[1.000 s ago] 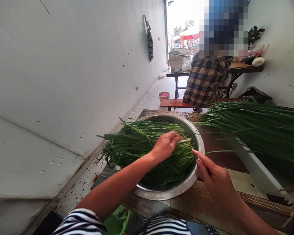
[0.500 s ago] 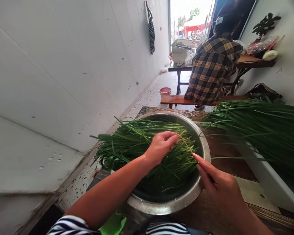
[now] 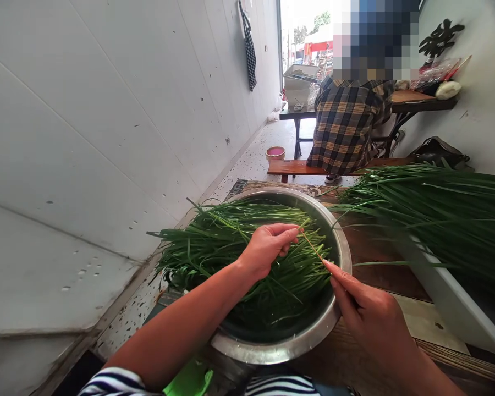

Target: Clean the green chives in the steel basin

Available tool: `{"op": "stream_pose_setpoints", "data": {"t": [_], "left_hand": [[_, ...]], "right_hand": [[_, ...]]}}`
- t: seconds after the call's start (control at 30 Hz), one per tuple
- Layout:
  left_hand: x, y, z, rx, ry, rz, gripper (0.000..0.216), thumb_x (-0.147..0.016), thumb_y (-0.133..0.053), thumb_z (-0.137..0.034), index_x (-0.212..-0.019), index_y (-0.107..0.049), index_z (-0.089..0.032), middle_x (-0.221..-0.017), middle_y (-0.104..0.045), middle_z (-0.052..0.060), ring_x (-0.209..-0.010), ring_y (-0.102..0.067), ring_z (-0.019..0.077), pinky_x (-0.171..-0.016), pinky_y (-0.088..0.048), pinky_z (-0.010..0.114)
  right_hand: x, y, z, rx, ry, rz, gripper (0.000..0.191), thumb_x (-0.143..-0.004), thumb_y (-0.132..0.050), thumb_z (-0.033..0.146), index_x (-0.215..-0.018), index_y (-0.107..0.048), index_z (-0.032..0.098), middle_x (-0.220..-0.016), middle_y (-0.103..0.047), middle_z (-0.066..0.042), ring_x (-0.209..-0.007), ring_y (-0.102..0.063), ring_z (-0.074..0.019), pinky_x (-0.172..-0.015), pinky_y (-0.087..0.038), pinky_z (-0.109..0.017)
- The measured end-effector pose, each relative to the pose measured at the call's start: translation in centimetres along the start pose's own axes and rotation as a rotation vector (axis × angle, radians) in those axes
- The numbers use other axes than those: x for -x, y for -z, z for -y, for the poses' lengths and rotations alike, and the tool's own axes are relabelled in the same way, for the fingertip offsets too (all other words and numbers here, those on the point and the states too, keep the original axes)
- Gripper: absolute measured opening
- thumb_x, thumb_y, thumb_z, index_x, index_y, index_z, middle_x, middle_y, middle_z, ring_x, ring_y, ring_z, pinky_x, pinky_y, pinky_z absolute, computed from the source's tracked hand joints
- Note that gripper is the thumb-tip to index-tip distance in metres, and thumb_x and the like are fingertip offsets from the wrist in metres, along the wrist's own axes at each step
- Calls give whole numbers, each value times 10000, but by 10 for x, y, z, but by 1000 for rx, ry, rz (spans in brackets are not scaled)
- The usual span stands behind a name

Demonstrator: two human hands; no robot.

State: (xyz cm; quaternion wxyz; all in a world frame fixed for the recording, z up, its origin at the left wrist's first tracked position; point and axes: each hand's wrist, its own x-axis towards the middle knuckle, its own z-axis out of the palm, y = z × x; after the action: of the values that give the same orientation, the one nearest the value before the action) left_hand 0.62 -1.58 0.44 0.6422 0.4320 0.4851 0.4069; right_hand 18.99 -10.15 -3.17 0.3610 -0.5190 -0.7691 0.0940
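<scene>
Chive strand [image 3: 312, 247], thin and yellowish, is pinched between left hand [image 3: 268, 247] and right hand [image 3: 369, 316].

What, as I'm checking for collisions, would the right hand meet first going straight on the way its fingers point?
Probably the left hand, since the right hand points along the thin strand both pinch. Depth is unclear: it might brush the chives in the bowl first.

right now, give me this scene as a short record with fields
bowl: metal bowl on a wooden table, full of green chives
left: left hand pinches one end of a thin strand above it
right: right hand pinches the other end by the rim
beside: larger chive pile to the right
behind: person in a plaid shirt on a bench; pink bowl on the floor
</scene>
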Motion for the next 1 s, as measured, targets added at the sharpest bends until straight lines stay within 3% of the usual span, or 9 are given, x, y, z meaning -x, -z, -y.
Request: {"op": "stream_pose_setpoints", "data": {"t": [1.0], "left_hand": [[0, 1, 4, 5, 5, -30, 338, -621, -747, -339, -863, -715, -106, -671, -583, 16, -513, -359, 34, -474, -235, 203]], "right_hand": [[1, -1, 0, -10, -33, 11, 348, -900, -445, 202, -1220, -582, 211, -1083, -683, -32, -727, -705, -135, -633, -553, -197]]}}
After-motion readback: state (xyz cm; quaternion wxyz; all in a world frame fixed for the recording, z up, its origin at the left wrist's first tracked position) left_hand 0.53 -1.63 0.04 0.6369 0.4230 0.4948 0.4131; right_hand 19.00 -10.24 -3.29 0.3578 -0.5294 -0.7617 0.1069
